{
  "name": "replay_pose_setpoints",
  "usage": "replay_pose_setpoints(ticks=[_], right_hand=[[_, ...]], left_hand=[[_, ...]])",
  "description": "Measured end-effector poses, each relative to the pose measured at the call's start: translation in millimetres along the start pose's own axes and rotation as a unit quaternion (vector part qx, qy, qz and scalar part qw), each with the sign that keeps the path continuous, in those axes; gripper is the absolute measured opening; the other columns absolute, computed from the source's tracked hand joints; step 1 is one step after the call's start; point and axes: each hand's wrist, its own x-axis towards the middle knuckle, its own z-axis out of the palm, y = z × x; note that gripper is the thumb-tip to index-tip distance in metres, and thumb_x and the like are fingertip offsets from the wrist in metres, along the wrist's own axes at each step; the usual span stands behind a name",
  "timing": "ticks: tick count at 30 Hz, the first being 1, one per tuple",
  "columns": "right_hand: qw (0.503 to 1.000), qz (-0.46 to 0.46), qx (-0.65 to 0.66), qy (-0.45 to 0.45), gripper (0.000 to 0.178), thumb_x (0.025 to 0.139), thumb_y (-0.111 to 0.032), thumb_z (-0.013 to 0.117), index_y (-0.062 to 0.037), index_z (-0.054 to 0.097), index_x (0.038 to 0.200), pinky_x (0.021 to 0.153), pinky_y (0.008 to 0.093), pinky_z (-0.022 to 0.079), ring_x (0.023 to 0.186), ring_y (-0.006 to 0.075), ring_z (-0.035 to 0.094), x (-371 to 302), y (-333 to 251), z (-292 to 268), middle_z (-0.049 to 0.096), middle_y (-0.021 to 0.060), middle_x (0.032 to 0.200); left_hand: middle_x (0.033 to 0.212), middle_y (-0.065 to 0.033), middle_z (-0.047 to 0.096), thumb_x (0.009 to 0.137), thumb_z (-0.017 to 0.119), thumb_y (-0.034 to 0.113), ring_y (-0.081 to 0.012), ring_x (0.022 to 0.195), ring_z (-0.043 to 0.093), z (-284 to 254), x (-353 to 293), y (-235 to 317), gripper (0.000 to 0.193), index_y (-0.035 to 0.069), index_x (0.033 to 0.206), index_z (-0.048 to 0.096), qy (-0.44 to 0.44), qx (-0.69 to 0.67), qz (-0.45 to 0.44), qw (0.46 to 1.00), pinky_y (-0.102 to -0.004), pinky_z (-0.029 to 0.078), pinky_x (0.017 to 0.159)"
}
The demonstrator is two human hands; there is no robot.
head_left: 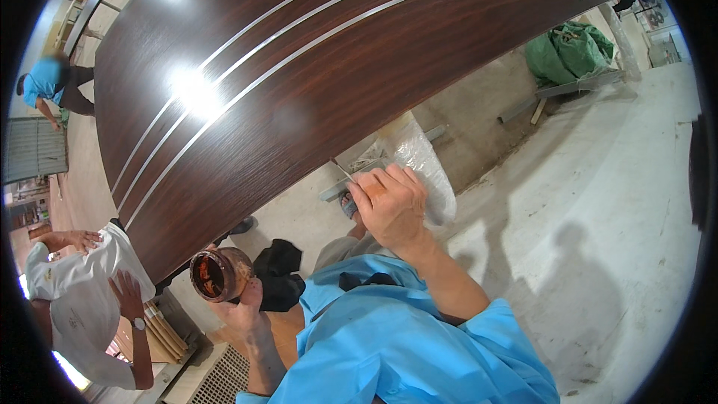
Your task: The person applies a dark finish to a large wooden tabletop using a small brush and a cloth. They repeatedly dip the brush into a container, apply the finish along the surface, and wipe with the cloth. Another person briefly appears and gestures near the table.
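A large dark brown wood-grain panel [321, 116], with three thin silver strips along it, lies in front of me. My left hand [248, 313] is wrapped round a glass jar [238, 265] with dark reddish-brown liquid inside and stains on its rim. It is held close to the panel's near edge. In my right hand [393, 206] a thin fine-tipped brush [342, 170] is pinched between thumb and fingers. Its dark tip is at the panel's near edge; whether it touches cannot be made out. A reddish-brown smear marks the back of that hand.
A person in a white shirt [90, 292] stands at the panel's left end. Another person in blue [45, 82] is farther back on the left. Plastic-wrapped material [425, 161] lies below the near edge. A green sack [570, 52] sits at right near a white wall [598, 202].
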Motion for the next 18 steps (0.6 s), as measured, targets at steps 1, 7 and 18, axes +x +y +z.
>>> replay_pose_setpoints(ticks=[1, 7, 18], right_hand=[[0.999, 0.022, -0.017, 0.034, 0.010, 0.080, -0.015, 0.076, -0.0101, 0.070, 0.086, 0.064, 0.0379, 0.044, 0.071, 0.0245, 0.059, -2, -1, 0, 0.064, 0.0028, 0.075], [0.991, 0.057, -0.076, 0.090, 0.007, 0.083, -0.015, 0.073, -0.0097, 0.070, 0.086, 0.064, 0.0379, 0.042, 0.071, 0.0237, 0.057, -20, 11, -14, 0.063, 0.0023, 0.075], [0.977, 0.085, -0.138, 0.141, 0.006, 0.089, -0.016, 0.067, -0.0104, 0.068, 0.086, 0.067, 0.0388, 0.044, 0.072, 0.0249, 0.059, -35, 76, -56, 0.064, 0.0039, 0.078]], left_hand=[[0.144, -0.0150, 0.047, 0.076, 0.087, 0.024, -0.0215, 0.126, 0.053, -2, -2, 0, 0.085, 0.007, 0.144, 0.039, 0.000, -0.005, 0.003, 1.000, -0.0297, 0.052, 0.098], [0.142, -0.0137, 0.051, 0.077, 0.085, 0.020, -0.0207, 0.125, 0.053, -21, -29, -10, 0.082, 0.005, 0.145, 0.041, 0.006, -0.022, -0.033, 0.999, -0.0314, 0.050, 0.099], [0.144, -0.0122, 0.050, 0.070, 0.084, 0.015, -0.0215, 0.126, 0.052, -23, -47, -17, 0.084, 0.002, 0.143, 0.045, -0.001, -0.037, -0.086, 0.996, -0.0355, 0.046, 0.105]])
